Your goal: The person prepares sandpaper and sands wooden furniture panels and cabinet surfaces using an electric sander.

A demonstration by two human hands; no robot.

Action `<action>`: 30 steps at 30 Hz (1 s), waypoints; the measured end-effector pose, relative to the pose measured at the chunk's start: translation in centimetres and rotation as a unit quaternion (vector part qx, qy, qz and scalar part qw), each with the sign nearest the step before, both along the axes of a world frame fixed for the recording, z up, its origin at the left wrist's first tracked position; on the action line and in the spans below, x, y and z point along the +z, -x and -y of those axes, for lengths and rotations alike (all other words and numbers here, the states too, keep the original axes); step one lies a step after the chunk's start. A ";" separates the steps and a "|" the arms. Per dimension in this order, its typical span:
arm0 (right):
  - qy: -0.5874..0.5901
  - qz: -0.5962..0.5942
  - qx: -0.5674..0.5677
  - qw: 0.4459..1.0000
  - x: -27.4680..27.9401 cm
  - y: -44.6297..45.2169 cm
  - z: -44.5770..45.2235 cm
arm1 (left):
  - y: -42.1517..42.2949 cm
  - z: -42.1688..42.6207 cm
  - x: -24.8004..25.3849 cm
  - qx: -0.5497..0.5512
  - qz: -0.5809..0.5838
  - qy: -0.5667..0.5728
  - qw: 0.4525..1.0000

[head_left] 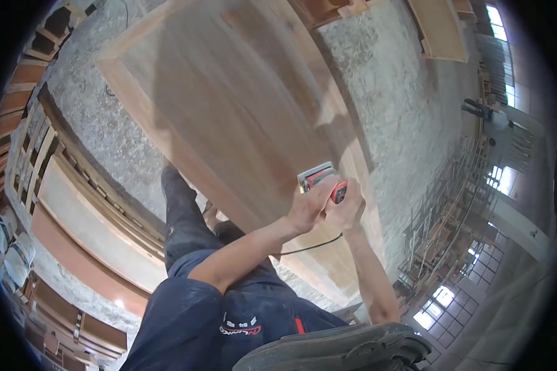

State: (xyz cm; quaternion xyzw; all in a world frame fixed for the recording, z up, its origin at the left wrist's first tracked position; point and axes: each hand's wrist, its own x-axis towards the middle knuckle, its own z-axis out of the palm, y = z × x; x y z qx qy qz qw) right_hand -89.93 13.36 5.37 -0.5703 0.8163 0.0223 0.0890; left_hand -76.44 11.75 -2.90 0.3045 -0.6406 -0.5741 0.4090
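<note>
A red and black electric sander [316,175] with a grey base plate rests on a large wooden panel [229,93], close to the panel's right edge. My left hand [309,207] is wrapped round its body from the left. On the other side, my right hand [346,209] closes over the red rear end. Both hands touch each other and hide much of the tool. From under my hands a black cord [315,247] runs down and left across the panel towards my body.
Dusty grey floor [396,117] surrounds the panel. Long wooden panels [93,213] are stacked at left. A light wooden piece [438,31] stands at upper right. Metal racks [439,216] line the right side, and a person [498,117] is far off at right.
</note>
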 end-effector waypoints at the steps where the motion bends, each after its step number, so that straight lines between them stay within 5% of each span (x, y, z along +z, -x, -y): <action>1: 0.012 -0.013 0.001 1.000 -0.4 -1.0 1.6 | -1.1 1.8 0.3 0.000 0.007 -0.008 1.000; 11: 0.078 0.025 0.157 0.984 -0.1 -15.1 33.4 | -14.0 29.4 0.9 0.164 0.017 0.041 0.985; 17: 0.072 0.044 0.139 0.987 0.2 -20.1 47.5 | -17.3 42.6 -0.3 0.221 0.044 0.059 0.972; 22: 0.024 0.065 0.164 0.984 1.3 -17.6 44.7 | -14.0 38.9 0.0 0.270 0.131 0.032 0.953; 28: 0.053 0.042 0.156 0.985 1.3 -10.3 30.5 | -6.5 25.0 -0.1 0.233 0.032 0.035 0.971; 30: -0.038 0.026 0.083 0.996 1.5 -7.5 25.3 | -3.8 19.9 -0.2 0.217 0.038 0.023 0.975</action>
